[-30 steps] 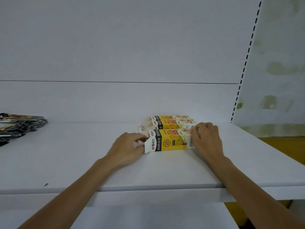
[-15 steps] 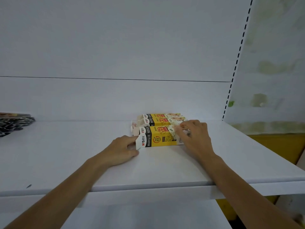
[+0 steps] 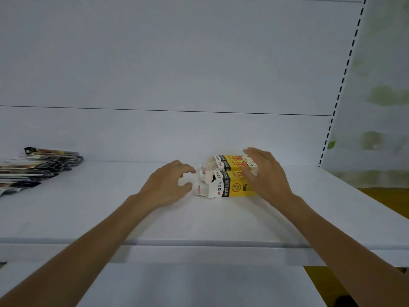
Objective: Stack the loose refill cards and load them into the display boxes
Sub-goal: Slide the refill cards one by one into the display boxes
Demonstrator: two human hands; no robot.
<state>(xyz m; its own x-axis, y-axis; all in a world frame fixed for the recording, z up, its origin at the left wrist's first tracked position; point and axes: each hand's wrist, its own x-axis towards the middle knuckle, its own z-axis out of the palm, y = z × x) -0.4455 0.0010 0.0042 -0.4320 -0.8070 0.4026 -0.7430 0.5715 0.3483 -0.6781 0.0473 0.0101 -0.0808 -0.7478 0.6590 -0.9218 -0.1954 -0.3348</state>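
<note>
L hand [image 3: 168,185] lies on the white shelf [image 3: 88,207], fingers loosely curled w/ a gap between thumb & index, holding nothing. Thumb tip sits right by the open end flap of the nearest box; can't tell if it touches.

R hand [image 3: 265,173] is spread wide, fingers fairly straight, laid over the right-hand ends of the display boxes [image 3: 232,187]. It covers them from above w/o curling round any. Thumb lies on top of the nearest box, fingertips reach to the farthest one.

3 boxes, yellow w/ black & white print, lie flat side by side between the two hands, touching each other, long sides running L hand to R hand. The ends toward the L hand have white flaps open. Contents not visible.

Refill cards [image 3: 37,167]: a loose, fanned pile well out beyond the L hand, at the shelf's far edge by the back panel [image 3: 155,63], well apart from the boxes. Dark print, details too small to read.

Beyond the R hand: a slotted upright [image 3: 340,85] at the end of the panel. A lower shelf [image 3: 188,284] shows under both forearms.
</note>
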